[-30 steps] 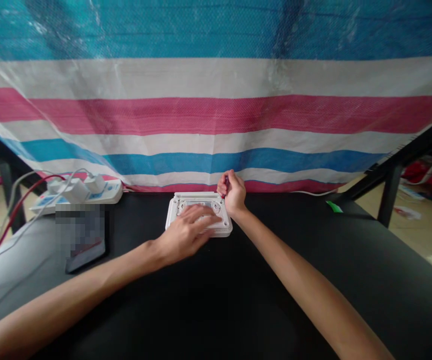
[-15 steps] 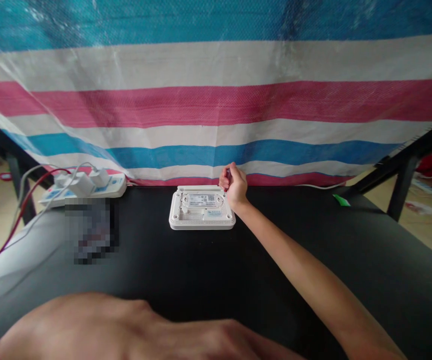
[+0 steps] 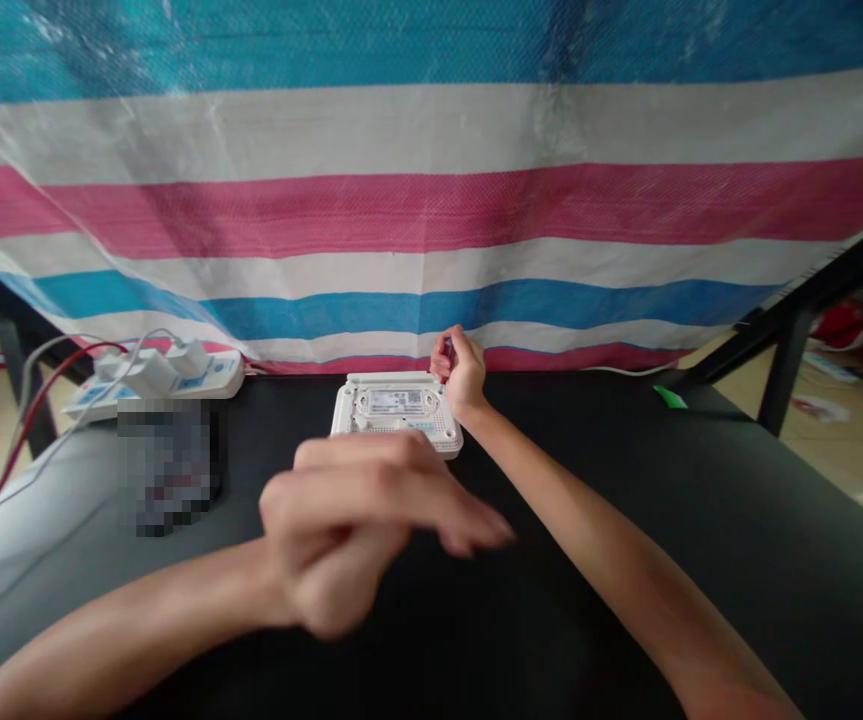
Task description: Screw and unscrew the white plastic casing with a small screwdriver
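Note:
A white router [image 3: 403, 403] lies with its labelled, vented underside up near the back edge of the black table. At its far right corner my right hand [image 3: 464, 372] is closed in a fist around a thin screwdriver [image 3: 447, 350], whose dark reddish handle shows between the fingers. The tip points down at that corner; the exact contact is too small to see. My left hand [image 3: 371, 515] hangs in the air nearer to me, bent at the knuckles, fingers reaching right, with nothing visible in it. It is slightly blurred and hides the router's near left edge.
To the left sits a white power strip [image 3: 225, 376] with plugs and white and red cables. A pixelated dark item [image 3: 176, 465] lies in front of it. A small green packet [image 3: 669, 397] is at the right. Behind the table hangs a striped sheet [image 3: 431, 210].
My left hand has risen and moved forward from the bottom edge to in front of the router. My right hand stays at the router's corner. The view has shifted slightly.

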The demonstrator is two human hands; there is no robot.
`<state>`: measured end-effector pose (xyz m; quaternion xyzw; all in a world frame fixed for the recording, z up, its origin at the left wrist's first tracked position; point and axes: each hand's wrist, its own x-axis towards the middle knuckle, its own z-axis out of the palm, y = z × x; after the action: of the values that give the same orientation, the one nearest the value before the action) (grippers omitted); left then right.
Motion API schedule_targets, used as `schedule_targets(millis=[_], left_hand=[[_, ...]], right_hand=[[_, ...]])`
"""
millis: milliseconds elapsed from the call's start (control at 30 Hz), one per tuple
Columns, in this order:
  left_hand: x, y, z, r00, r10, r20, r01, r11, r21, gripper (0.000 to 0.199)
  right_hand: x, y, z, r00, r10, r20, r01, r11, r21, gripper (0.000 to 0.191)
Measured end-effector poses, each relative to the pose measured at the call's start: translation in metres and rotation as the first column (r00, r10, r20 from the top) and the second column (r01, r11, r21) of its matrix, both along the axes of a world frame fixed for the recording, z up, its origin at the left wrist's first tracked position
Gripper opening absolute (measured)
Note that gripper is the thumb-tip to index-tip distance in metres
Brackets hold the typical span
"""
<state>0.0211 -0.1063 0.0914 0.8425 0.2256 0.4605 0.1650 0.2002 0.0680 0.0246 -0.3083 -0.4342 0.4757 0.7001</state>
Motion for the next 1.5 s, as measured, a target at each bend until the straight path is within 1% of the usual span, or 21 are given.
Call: schedule_targets(millis=[33,67,100,167,200,233,267,300,333,400,533,767,933,1100,1267,1500], left_hand=[[0.007,0.027,0.001,0.992,0.088,0.093,-0.084,0.995,-0.050,0.036],[0.013,0.052,-0.002,0.970,0.178,0.164,-0.170,0.983,-0.064,0.036],[0.017,0.074,-0.009,0.961,0.232,0.148,-0.224,0.972,-0.069,0.033],[0.021,0.108,-0.028,0.955,0.293,-0.047,-0.294,0.955,-0.024,0.034],[0.020,0.119,-0.038,0.923,0.343,-0.177,-0.347,0.938,0.004,0.035],[0.020,0.127,-0.048,0.872,0.374,-0.315,-0.378,0.924,0.050,0.034],[0.019,0.133,-0.057,0.805,0.413,-0.425,-0.414,0.905,0.094,0.032],[0.018,0.136,-0.064,0.749,0.430,-0.504,-0.432,0.894,0.121,0.032],[0.017,0.137,-0.070,0.712,0.423,-0.560,-0.427,0.894,0.132,0.032],[0.015,0.137,-0.077,0.682,0.395,-0.615,-0.410,0.903,0.125,0.032],[0.015,0.137,-0.080,0.691,0.377,-0.617,-0.393,0.912,0.116,0.032],[0.015,0.137,-0.080,0.700,0.366,-0.613,-0.370,0.920,0.127,0.033],[0.015,0.137,-0.079,0.691,0.376,-0.617,-0.375,0.917,0.138,0.033],[0.015,0.138,-0.080,0.689,0.367,-0.625,-0.368,0.920,0.135,0.033],[0.015,0.137,-0.078,0.683,0.372,-0.629,-0.376,0.917,0.134,0.034],[0.014,0.137,-0.080,0.692,0.371,-0.619,-0.367,0.920,0.140,0.033]], right_hand=[[0.000,0.000,0.000,1.000,-0.004,0.003,0.004,1.000,-0.005,0.050],[0.000,0.000,0.000,1.000,-0.007,0.004,0.007,1.000,-0.009,0.050],[0.000,0.000,0.000,1.000,-0.007,0.003,0.007,1.000,-0.013,0.050],[0.001,0.000,0.001,1.000,0.008,0.000,-0.008,1.000,-0.013,0.050],[0.001,0.000,0.001,1.000,0.019,-0.003,-0.019,1.000,-0.009,0.050],[0.001,-0.001,0.001,1.000,0.030,-0.008,-0.030,1.000,-0.001,0.048],[0.001,-0.002,0.001,0.999,0.040,-0.012,-0.040,0.999,0.009,0.046],[0.001,-0.004,0.002,0.999,0.046,-0.014,-0.046,0.999,0.019,0.044],[0.001,-0.005,0.002,0.999,0.050,-0.015,-0.050,0.998,0.028,0.042],[0.000,-0.008,0.003,0.998,0.057,-0.009,-0.056,0.998,0.040,0.040],[-0.003,-0.010,0.003,0.998,0.056,0.008,-0.056,0.997,0.059,0.039],[-0.003,-0.007,0.007,1.000,-0.011,-0.022,0.013,0.997,0.072,0.040],[0.001,-0.002,0.008,0.999,-0.049,0.006,0.048,0.998,0.047,0.040],[0.005,0.004,0.008,1.000,-0.019,-0.021,0.018,0.999,-0.027,0.040],[0.003,-0.002,0.008,1.000,0.011,-0.022,-0.012,1.000,-0.008,0.036],[0.001,-0.013,0.007,1.000,0.024,0.014,-0.024,0.999,0.022,0.039]])
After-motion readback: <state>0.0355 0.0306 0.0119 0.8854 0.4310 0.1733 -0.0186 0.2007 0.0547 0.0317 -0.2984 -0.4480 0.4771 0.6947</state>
